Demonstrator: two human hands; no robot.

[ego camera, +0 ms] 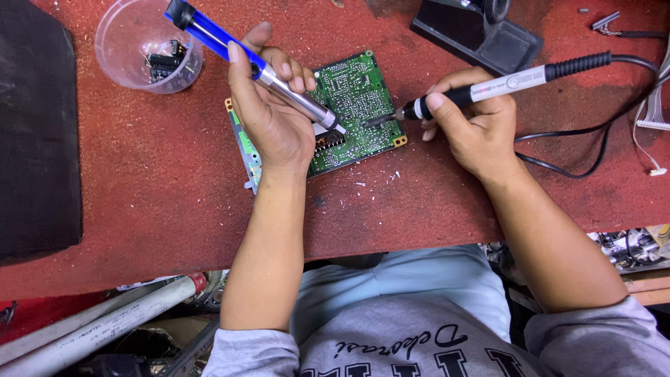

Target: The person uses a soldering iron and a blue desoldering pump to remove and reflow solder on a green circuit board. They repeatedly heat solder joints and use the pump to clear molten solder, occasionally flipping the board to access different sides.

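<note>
Bright even overhead light, soft short shadows, sharp focus, slight edge distortion

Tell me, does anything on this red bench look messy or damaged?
Yes. Pale flecks and crumbs lie scattered over the red bench top, thickest just below the green circuit board. The red covering looks worn and scuffed, with a dark bare patch at the top edge. Nothing seems spilled or tipped over.

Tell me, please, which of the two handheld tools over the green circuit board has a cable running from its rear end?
The soldering iron in the right hand: a black cable trails from it. The blue desoldering pump in the left hand has none.
</note>
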